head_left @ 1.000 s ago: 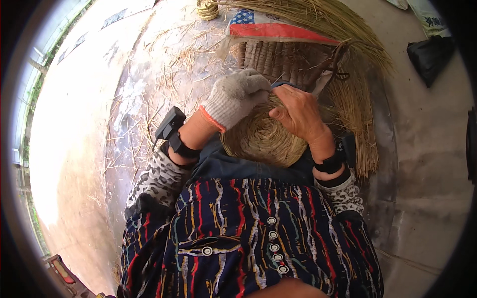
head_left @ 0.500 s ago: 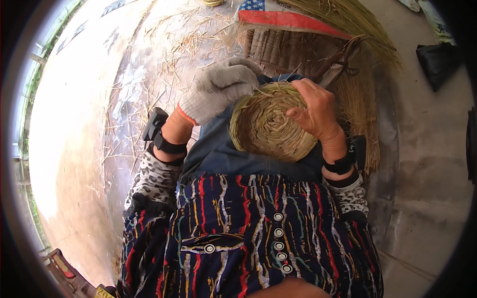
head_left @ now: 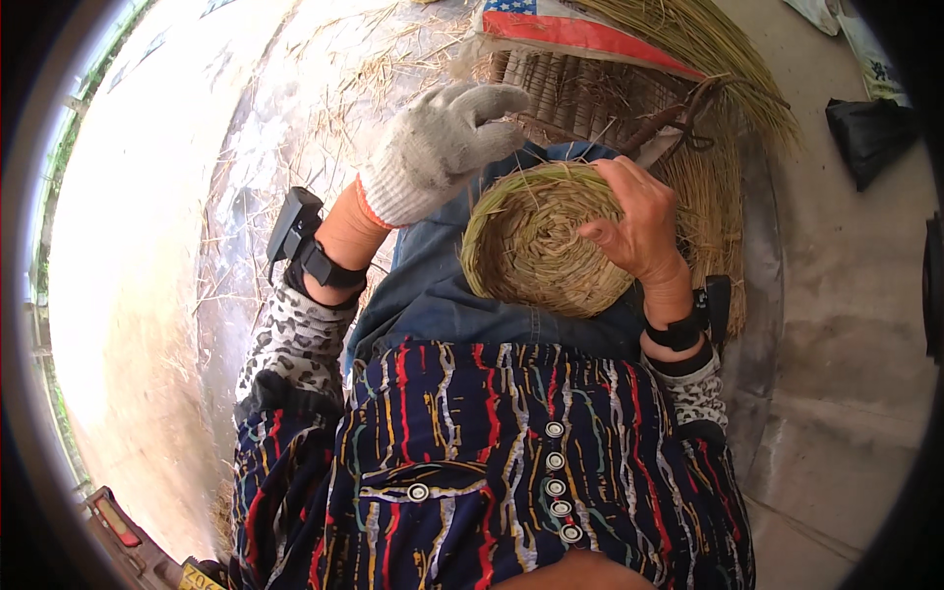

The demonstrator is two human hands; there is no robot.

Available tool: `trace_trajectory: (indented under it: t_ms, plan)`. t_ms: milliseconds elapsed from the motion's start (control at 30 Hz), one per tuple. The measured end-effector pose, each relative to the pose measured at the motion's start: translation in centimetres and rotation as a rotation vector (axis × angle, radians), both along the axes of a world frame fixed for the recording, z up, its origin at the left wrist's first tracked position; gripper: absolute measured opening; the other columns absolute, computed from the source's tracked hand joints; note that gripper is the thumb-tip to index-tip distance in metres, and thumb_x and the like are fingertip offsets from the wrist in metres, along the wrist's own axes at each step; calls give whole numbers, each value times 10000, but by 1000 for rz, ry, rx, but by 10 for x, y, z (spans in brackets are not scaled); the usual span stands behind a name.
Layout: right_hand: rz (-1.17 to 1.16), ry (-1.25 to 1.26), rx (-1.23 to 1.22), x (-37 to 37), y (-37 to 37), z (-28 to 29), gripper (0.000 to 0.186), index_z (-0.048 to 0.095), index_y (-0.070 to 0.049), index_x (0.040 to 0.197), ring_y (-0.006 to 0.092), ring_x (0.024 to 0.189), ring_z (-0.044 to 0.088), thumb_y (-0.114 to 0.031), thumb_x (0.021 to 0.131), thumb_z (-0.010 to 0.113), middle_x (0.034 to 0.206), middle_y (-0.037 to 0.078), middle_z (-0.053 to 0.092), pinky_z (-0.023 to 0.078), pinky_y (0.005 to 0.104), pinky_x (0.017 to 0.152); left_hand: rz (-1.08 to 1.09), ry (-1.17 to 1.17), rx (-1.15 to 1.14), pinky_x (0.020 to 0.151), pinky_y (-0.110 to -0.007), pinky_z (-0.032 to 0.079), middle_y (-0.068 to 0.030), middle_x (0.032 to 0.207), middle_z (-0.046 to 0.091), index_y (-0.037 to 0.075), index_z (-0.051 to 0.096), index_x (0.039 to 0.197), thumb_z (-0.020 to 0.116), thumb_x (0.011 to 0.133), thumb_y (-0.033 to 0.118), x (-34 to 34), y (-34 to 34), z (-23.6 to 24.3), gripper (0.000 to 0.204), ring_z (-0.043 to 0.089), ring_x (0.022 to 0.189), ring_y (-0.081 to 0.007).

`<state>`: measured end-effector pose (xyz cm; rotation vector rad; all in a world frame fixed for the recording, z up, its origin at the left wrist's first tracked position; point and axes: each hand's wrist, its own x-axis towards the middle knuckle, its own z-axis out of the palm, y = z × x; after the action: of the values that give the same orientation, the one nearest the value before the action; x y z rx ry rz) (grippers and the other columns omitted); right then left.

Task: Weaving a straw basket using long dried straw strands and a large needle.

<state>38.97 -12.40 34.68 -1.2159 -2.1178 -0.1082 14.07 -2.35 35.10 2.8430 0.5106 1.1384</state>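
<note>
A round, shallow straw basket (head_left: 536, 246) of coiled, greenish-yellow strands rests on my lap, its hollow side up. Loose straw ends stick out along its far rim. My right hand (head_left: 639, 216), bare, grips the rim on the right, thumb inside and fingers over the outer wall. Off the basket's far left edge, my left hand (head_left: 447, 143) hangs in a grey knitted glove with an orange-edged cuff. Its thumb and fingers are apart, and I see nothing between them.
Beyond my knees stands a slatted wooden or bamboo piece (head_left: 560, 93), partly under a red, white and blue sheet (head_left: 590, 37). Long straw bundles (head_left: 723, 59) lie at the far right. Straw scraps (head_left: 374, 84) litter the floor. A black bag (head_left: 870, 138) sits farther right.
My left hand has come away from the basket's far left rim and its fingers have spread. My right hand keeps its grip on the rim, and the basket has barely shifted.
</note>
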Motion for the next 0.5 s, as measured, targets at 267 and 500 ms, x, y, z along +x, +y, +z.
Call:
trace_trajectory:
  t_ms: [267,500]
  plan:
    - [17,64,0,8,2,-10,729,615,17,959,326,684,641,-700,845,541,791,143,610,510,375,575,68,30,204,789,-390,553,-84,1175,646,153,652,986,671,766,106,4,2,-1,226,654,980,-302]
    - [17,72,-46,11,0,-12,771,623,42,977,332,702,654,-712,855,516,814,161,625,525,380,594,62,6,272,755,-361,554,-53,1171,643,153,665,985,680,728,120,7,5,-4,260,657,936,-269]
